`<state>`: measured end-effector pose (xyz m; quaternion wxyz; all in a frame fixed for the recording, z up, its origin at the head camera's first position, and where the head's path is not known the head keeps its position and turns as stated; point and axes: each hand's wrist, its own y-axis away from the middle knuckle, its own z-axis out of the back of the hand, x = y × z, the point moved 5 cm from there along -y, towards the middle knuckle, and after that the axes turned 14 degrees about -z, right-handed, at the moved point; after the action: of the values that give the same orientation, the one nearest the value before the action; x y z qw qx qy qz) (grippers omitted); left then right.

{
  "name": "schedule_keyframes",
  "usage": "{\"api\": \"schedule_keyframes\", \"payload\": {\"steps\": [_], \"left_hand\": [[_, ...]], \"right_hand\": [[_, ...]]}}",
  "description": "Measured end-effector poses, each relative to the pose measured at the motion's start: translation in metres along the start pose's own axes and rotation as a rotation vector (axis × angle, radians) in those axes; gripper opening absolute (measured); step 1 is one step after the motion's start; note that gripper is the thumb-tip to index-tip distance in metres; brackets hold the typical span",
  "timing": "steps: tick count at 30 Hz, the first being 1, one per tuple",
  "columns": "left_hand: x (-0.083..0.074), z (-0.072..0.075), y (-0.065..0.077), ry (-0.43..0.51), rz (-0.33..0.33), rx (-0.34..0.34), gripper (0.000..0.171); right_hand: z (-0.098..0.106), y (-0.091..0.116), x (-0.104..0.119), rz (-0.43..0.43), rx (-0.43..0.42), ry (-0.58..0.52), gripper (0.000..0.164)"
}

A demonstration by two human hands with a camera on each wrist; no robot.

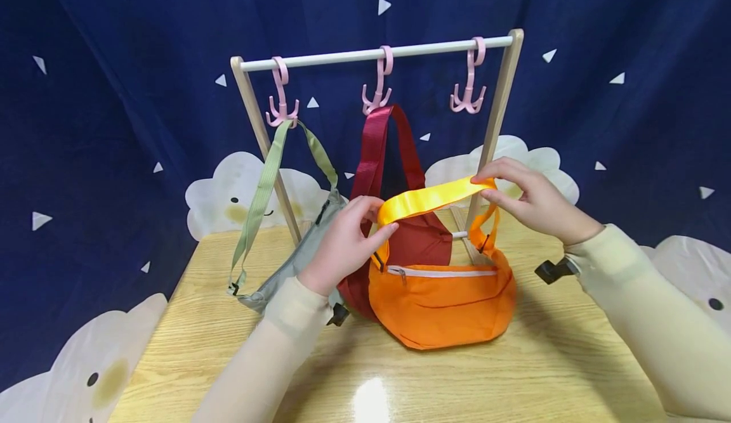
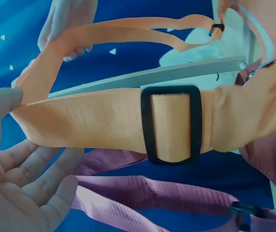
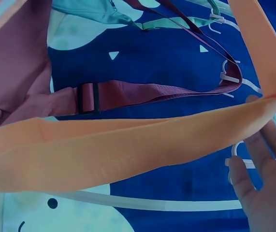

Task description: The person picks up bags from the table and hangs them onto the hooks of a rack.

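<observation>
An orange waist bag [image 1: 442,305] with a pale zip hangs low over the table, its strap [image 1: 431,200] stretched between both hands. My left hand [image 1: 348,239] pinches the strap's left bend between thumb and fingers. At the other bend, my right hand [image 1: 528,198] pinches the strap the same way. A black slider buckle [image 2: 171,124] shows on the strap in the left wrist view. Behind the orange bag, a dark red bag [image 1: 419,242] hangs by its strap from the middle pink hook [image 1: 377,87]. The grey-green bag [image 1: 302,252] hangs from the left pink hook [image 1: 282,99].
A rack with a white bar [image 1: 337,59] and wooden posts stands on the wooden table [image 1: 514,372]. The right pink hook [image 1: 469,84] carries no bag. A dark blue curtain [image 1: 628,125] with white triangles and clouds hangs behind.
</observation>
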<state>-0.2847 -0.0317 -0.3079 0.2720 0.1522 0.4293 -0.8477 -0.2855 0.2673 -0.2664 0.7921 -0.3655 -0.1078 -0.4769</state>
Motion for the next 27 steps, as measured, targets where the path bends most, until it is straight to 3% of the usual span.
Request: {"api": "schedule_keyframes", "payload": {"steps": [10, 23, 27], "left_hand": [[-0.006, 0.000, -0.012, 0.024, 0.045, -0.020, 0.032], [-0.002, -0.006, -0.026, 0.095, 0.099, -0.081, 0.030], [0.000, -0.008, -0.031, 0.138, 0.107, -0.115, 0.031]], "right_hand": [[0.008, -0.015, 0.000, -0.089, -0.114, -0.081, 0.024], [0.014, -0.031, 0.000, -0.175, -0.137, -0.258, 0.026], [0.015, -0.037, 0.001, -0.166, -0.151, -0.394, 0.019]]}}
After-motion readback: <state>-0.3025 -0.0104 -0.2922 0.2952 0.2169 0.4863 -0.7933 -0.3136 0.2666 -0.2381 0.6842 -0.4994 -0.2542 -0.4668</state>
